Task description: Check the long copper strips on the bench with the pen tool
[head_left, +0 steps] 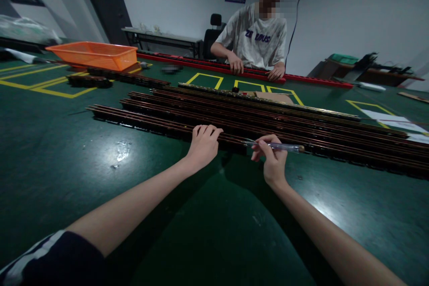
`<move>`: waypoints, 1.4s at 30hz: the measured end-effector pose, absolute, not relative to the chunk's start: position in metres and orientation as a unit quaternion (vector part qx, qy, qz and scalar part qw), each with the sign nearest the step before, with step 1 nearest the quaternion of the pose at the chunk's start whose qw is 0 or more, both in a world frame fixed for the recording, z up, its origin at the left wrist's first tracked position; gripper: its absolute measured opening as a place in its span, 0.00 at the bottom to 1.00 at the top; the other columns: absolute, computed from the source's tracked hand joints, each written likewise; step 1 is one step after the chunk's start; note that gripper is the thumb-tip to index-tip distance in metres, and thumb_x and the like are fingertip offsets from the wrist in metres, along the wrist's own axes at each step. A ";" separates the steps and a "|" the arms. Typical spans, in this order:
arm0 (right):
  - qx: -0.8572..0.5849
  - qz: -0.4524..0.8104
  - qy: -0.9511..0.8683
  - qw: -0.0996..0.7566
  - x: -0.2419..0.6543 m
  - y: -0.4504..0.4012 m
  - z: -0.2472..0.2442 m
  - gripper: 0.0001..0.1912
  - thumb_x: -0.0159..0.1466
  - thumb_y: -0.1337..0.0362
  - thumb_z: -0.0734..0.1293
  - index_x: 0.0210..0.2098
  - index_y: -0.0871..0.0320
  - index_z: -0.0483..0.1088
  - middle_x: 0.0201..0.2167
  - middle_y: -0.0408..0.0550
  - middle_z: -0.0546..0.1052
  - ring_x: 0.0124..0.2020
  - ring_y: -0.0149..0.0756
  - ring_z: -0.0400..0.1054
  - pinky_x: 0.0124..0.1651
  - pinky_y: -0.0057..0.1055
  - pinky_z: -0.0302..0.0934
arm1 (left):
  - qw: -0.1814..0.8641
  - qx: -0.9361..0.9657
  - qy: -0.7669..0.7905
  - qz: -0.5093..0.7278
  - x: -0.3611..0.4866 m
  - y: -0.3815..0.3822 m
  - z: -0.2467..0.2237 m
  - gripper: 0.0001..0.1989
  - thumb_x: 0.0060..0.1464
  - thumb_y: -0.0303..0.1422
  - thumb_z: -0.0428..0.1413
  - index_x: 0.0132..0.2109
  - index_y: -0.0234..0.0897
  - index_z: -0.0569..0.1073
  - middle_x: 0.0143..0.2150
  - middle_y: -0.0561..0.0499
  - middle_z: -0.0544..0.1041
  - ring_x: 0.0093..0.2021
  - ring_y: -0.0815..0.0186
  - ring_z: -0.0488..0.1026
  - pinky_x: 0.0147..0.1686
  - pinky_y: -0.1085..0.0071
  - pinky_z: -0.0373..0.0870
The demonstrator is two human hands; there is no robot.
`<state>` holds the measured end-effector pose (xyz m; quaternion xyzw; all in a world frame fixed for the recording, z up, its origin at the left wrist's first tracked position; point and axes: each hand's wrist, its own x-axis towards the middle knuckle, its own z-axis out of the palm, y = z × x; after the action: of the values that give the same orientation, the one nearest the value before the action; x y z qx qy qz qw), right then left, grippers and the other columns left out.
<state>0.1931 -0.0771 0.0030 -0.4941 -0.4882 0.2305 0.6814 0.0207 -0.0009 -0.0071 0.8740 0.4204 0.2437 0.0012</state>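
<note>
Several long dark strips with coppery edges lie side by side across the table. My left hand (pixel 203 145) is at the front strip (pixel 150 126), its fingers curled over the top and its thumb hidden. Further right, my right hand (pixel 273 158) pinches a slim screwdriver (pixel 287 147) by its clear handle. The shaft points left, and its thin tip lies close against the front strip. Whether the tip touches the strip I cannot tell.
The green table (pixel 127 178) carries yellow tape outlines. An orange basket (pixel 92 56) stands at back left, near shorter dark strips (pixel 89 81). Across the table a person (pixel 258 38) rests both hands on a long red rail (pixel 311 80). White paper (pixel 389 118) lies at right.
</note>
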 end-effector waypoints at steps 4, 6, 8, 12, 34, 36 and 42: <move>-0.496 0.225 -0.493 0.679 0.193 -0.078 0.003 0.05 0.58 0.63 0.64 0.28 0.58 0.65 0.19 0.38 0.70 0.14 0.25 0.63 0.15 0.23 0.55 | 0.004 0.873 0.422 0.242 0.021 -0.001 -0.006 0.21 0.56 0.22 0.43 0.54 0.34 0.68 0.51 0.45 0.71 0.52 0.58 0.63 0.56 0.56 0.53; -0.501 0.222 -0.495 0.675 0.193 -0.078 0.003 0.05 0.58 0.63 0.64 0.28 0.57 0.64 0.19 0.37 0.70 0.14 0.25 0.63 0.15 0.23 0.55 | 0.003 0.873 0.423 0.242 0.021 -0.001 -0.006 0.21 0.55 0.22 0.43 0.54 0.35 0.68 0.51 0.45 0.71 0.52 0.58 0.64 0.56 0.56 0.53; -0.507 0.218 -0.497 0.669 0.193 -0.078 0.003 0.06 0.59 0.62 0.64 0.29 0.57 0.64 0.19 0.38 0.70 0.14 0.25 0.63 0.16 0.23 0.55 | 0.001 0.874 0.421 0.244 0.021 -0.001 -0.006 0.21 0.55 0.22 0.43 0.54 0.35 0.68 0.50 0.44 0.71 0.52 0.58 0.64 0.55 0.56 0.54; -0.517 0.208 -0.503 0.660 0.192 -0.078 0.004 0.06 0.59 0.62 0.64 0.30 0.57 0.63 0.20 0.38 0.70 0.15 0.25 0.63 0.16 0.23 0.56 | -0.001 0.874 0.420 0.246 0.020 -0.001 -0.006 0.21 0.55 0.22 0.43 0.54 0.34 0.68 0.50 0.44 0.71 0.52 0.58 0.64 0.55 0.56 0.53; -0.558 0.215 -0.503 0.625 0.194 -0.077 0.003 0.05 0.60 0.62 0.63 0.30 0.57 0.63 0.17 0.36 0.68 0.15 0.26 0.63 0.18 0.24 0.55 | 0.007 0.874 0.423 0.239 0.021 -0.001 -0.005 0.22 0.54 0.21 0.43 0.54 0.35 0.68 0.51 0.44 0.71 0.53 0.57 0.64 0.56 0.55 0.53; -0.554 0.217 -0.493 0.635 0.193 -0.077 0.003 0.05 0.59 0.62 0.64 0.29 0.57 0.63 0.17 0.36 0.68 0.14 0.26 0.63 0.17 0.24 0.55 | 0.005 0.874 0.424 0.238 0.021 -0.001 -0.006 0.22 0.54 0.21 0.43 0.54 0.35 0.68 0.51 0.44 0.71 0.53 0.57 0.63 0.56 0.55 0.54; -0.549 0.205 -0.467 0.662 0.194 -0.078 0.004 0.04 0.58 0.64 0.64 0.28 0.57 0.64 0.18 0.36 0.68 0.14 0.26 0.63 0.16 0.24 0.54 | 0.008 0.874 0.424 0.236 0.021 -0.001 -0.005 0.22 0.55 0.20 0.43 0.54 0.35 0.68 0.52 0.44 0.71 0.53 0.58 0.63 0.56 0.56 0.53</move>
<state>0.1935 -0.0780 0.0044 -0.5491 -0.4669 0.2052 0.6621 0.0208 -0.0013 -0.0054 0.8742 0.4245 0.2355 0.0079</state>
